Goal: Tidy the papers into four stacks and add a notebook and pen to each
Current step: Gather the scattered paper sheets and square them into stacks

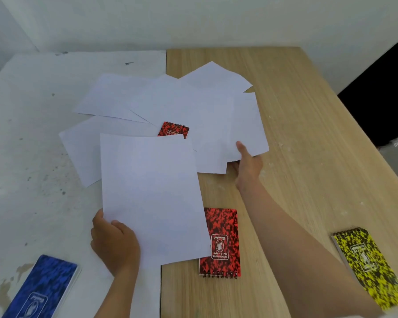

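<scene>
Several white sheets lie scattered and overlapping across the middle of the table. My left hand grips the near left corner of one sheet, lifted above the rest. My right hand pinches the near edge of another sheet at the right of the spread, thumb on top. A red notebook lies near the front, partly under the lifted sheet. A second red notebook peeks out among the papers. A blue notebook sits at front left, a yellow one at front right. No pen is visible.
The table has a white worn half on the left and a wood-grain half on the right. A white wall runs behind it. A dark opening lies beyond the table's right edge.
</scene>
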